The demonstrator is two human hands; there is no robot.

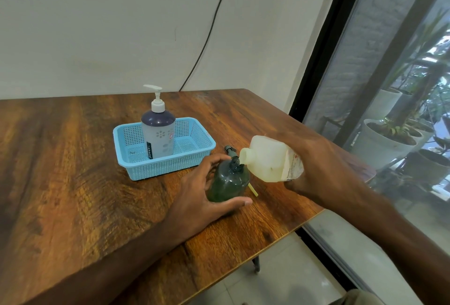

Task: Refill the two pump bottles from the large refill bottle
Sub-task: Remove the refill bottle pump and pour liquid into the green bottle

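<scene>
Two bottles to fill, and by my reckoning I am on the first. Nearest: left hand (207, 197) wraps the green pump bottle (227, 185), thumb on the near side and fingers round the far side, steadying it upright on the table (73, 158) near the right edge. Right hand (316, 170) grips the large refill bottle (270, 161) by its base end. It is tipped leftward so the open mouth sits at the green bottle's neck, touching or just above, can't tell which. No stream visible, so can't say whether liquid is passing. Fill level in the green bottle is unclear through the tinted plastic. Pale liquid pools in the low side of the refill bottle, so some is left.

Just behind the green bottle a dark pump head (230, 150) lies on the table, and a yellow dip tube (253, 189) pokes out at the near right. I take this as the bottle's own pump, off and set aside. Left here: finish the pour, refit the pump.

Farther, to the left: blue basket (155, 170) with the second pump bottle (158, 134) upright inside, white pump still on. Looks untouched; its whole refill remains
</scene>
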